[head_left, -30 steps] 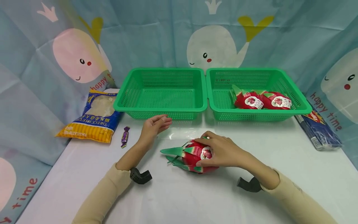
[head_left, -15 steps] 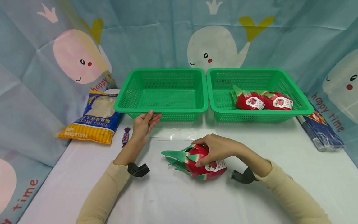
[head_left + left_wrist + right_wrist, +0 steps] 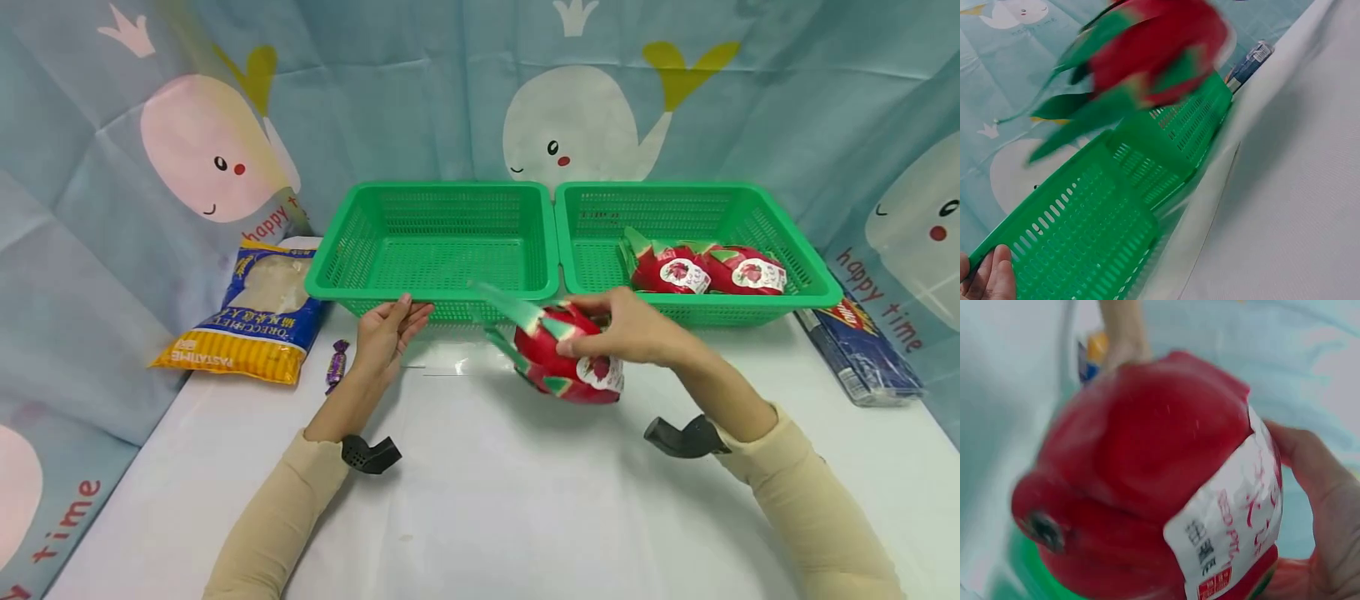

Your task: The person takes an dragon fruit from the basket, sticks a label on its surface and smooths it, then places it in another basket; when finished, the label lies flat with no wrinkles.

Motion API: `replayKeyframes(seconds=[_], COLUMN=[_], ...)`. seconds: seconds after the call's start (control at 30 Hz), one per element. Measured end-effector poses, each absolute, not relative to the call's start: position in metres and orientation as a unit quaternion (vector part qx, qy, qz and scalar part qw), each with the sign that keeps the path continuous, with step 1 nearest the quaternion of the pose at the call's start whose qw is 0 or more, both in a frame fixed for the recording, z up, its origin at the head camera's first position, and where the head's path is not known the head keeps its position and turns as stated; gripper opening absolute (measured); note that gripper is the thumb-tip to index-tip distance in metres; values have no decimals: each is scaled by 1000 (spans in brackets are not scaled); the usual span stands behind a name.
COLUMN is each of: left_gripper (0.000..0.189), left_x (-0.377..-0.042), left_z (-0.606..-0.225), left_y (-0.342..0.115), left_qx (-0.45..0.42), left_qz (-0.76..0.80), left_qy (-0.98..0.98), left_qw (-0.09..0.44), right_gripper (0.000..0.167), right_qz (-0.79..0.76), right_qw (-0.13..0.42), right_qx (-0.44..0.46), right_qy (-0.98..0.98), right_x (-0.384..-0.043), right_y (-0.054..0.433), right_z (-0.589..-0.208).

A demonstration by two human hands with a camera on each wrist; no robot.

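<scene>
My right hand point(image 3: 630, 329) grips a red dragon fruit point(image 3: 562, 354) with green scales and a white label, raised over the white table in front of the baskets. Up close in the right wrist view, the fruit point(image 3: 1141, 481) fills most of the frame, with thumb and fingers around its labelled side. The front rim of the left green basket point(image 3: 450, 250) is pinched by my left hand point(image 3: 382, 337), thumb over the edge and fingers below. That basket holds nothing. Two more labelled dragon fruits point(image 3: 705, 271) lie in the right green basket point(image 3: 806, 275).
A blue and yellow pasta bag point(image 3: 251, 312) lies left of the baskets, with a purple wrapped candy point(image 3: 337, 365) beside it. Dark blue packages point(image 3: 858, 346) lie at the right. A whale-print curtain point(image 3: 420, 92) hangs behind the baskets.
My right hand has lifted the dragon fruit off the table and moved it toward the baskets. My left hand moved left to the basket's rim and then stayed there.
</scene>
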State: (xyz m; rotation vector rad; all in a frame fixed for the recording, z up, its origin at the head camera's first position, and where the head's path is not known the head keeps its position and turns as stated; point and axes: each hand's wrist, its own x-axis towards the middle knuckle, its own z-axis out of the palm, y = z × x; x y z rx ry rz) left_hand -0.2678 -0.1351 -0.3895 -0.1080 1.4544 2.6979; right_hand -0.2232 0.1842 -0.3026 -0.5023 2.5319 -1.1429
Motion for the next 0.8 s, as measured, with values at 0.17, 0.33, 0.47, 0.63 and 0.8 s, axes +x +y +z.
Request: replayKeyframes(seconds=[0.17, 0.33, 0.47, 0.63, 0.8], left_gripper=[25, 24, 23, 21, 22], left_x=[-268, -266, -265, -264, -264], left_z=[-391, -393, -394, -394, -393], left_y=[-135, -135, -134, -131, -130], left_qx=[-34, -36, -34, -34, -30], left_qz=[876, 875, 873, 872, 873], left_qy=[480, 481, 486, 487, 485], left_qw=[33, 37, 36, 35, 31], right_gripper=[66, 70, 75, 83, 86], right_qz=[-473, -515, -523, -492, -452], right_qw=[74, -8, -40, -40, -11], right_qx=[-84, -19, 32, 73, 89], right_qy=[874, 857, 850, 867, 887], right_x=[-248, -274, -291, -307, -317], right_y=[207, 220, 226, 229, 231], right_z=[-276, -271, -282, -305, -324])
